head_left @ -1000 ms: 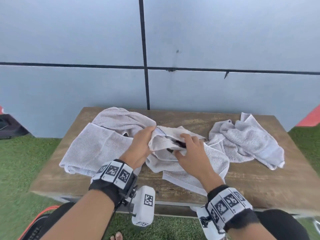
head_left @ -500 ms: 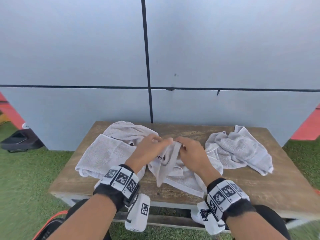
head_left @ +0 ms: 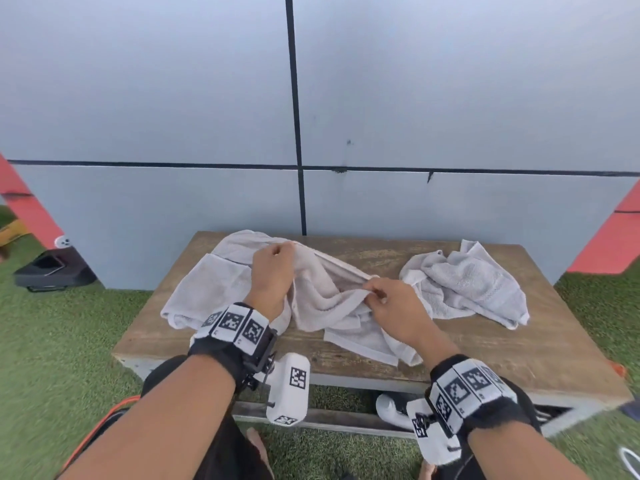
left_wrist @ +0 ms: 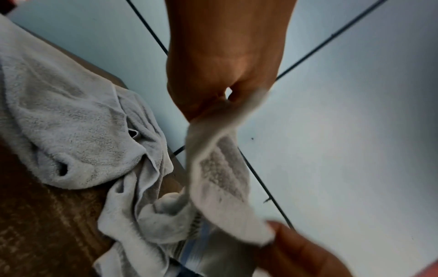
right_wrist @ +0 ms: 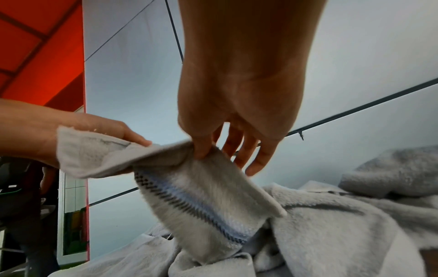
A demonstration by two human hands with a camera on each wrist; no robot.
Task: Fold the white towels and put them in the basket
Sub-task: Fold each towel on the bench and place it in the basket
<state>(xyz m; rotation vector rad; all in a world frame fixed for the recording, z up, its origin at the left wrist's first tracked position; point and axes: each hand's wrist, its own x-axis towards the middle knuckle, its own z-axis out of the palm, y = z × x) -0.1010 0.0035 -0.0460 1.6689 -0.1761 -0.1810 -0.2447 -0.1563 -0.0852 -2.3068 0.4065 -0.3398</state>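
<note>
**Towel edge stretched between two hands above the table**

While one white towel (head_left: 322, 299) is held up at the centre of the head view, its hem is pinched at two places: the left hand (head_left: 273, 271) is closed round a bunched corner at the upper middle of the frame, and the right hand (head_left: 391, 306) nips the same edge between thumb and forefinger, its other fingers spread loose. The lower part of the cloth is trailed across the wooden table (head_left: 485, 344), where its free end lies near the front edge. A second towel (head_left: 467, 282) is left crumpled at the right of the tabletop, and a third towel (head_left: 207, 285) is spread flat at the left, partly overlapped by the held one. No basket is seen in any view.

Trouble is judged most likely from the light right-hand pinch: if the hem is pulled taut, the cloth could be drawn out of that grip. The neighbouring flat towel could also be dragged along, since the two overlap.

A blue woven band (right_wrist: 189, 204) across the held towel is shown plainly only by the right wrist view. The left-hand grip, hidden behind the knuckles in the head view, is revealed from below by the left wrist view. Only the head view gives the whole layout of the three towels.
</note>
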